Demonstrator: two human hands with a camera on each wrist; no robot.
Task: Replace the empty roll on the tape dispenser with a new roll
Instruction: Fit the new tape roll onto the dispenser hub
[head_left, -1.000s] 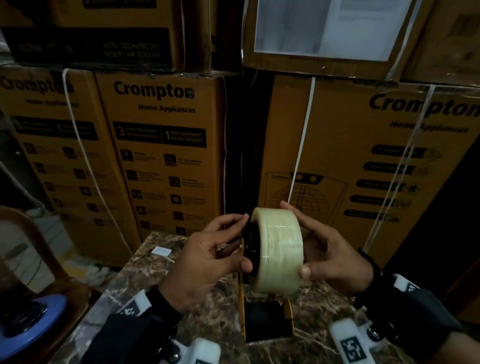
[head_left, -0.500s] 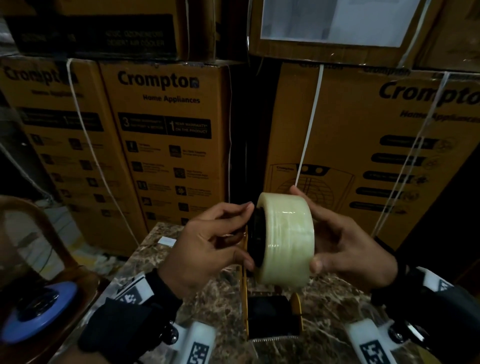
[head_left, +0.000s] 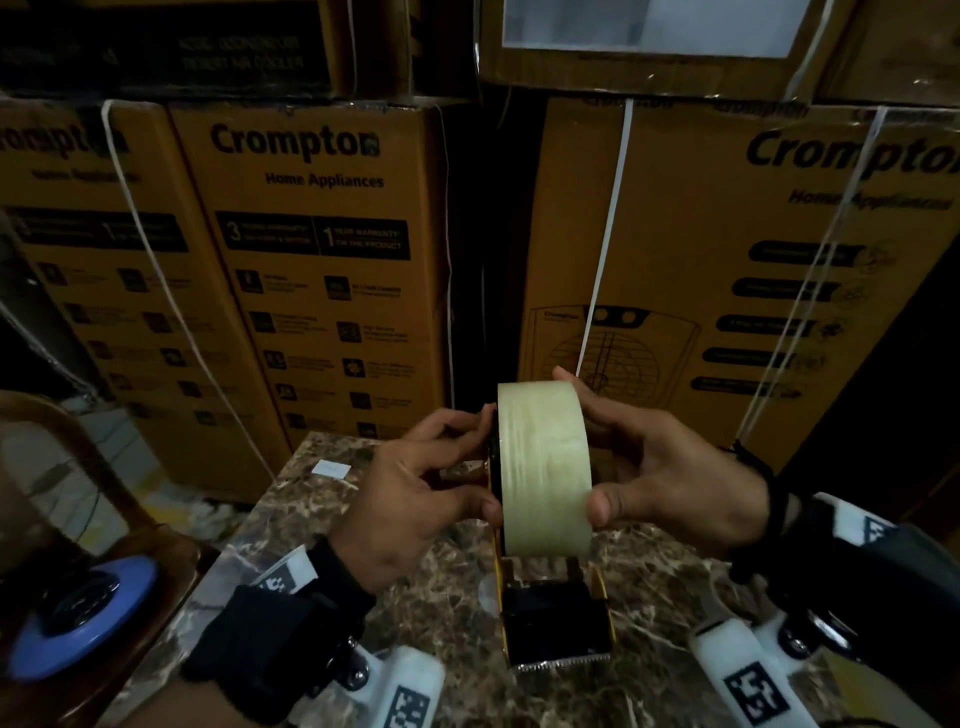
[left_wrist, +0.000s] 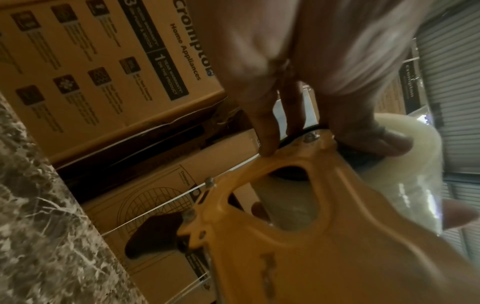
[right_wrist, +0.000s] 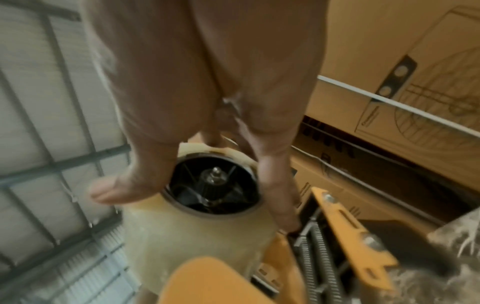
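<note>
Stacked brown cartons (head_left: 322, 270) printed "Crompton Home Appliances" are seen behind a marbled bench (head_left: 291, 519). At far left a wooden chair (head_left: 78, 467) is noted, with a blue disc-shaped object (head_left: 83, 618) on its seat. A small white paper slip (head_left: 331, 468) lies on the bench near its far edge. The left hand (head_left: 415, 499) is held against the left side of the tape dispenser (head_left: 558, 623), fingertips and thumb curled onto the yellow frame beside the black hub. The dispenser is stood over the bench, serrated blade end toward the camera. The new tape roll (head_left: 543, 467), pale and translucent, is seated on the hub, as seen from the right wrist view. The right hand (head_left: 670, 478) is wrapped round the roll's right side, thumb on the near face and fingers over the far edge.
</note>
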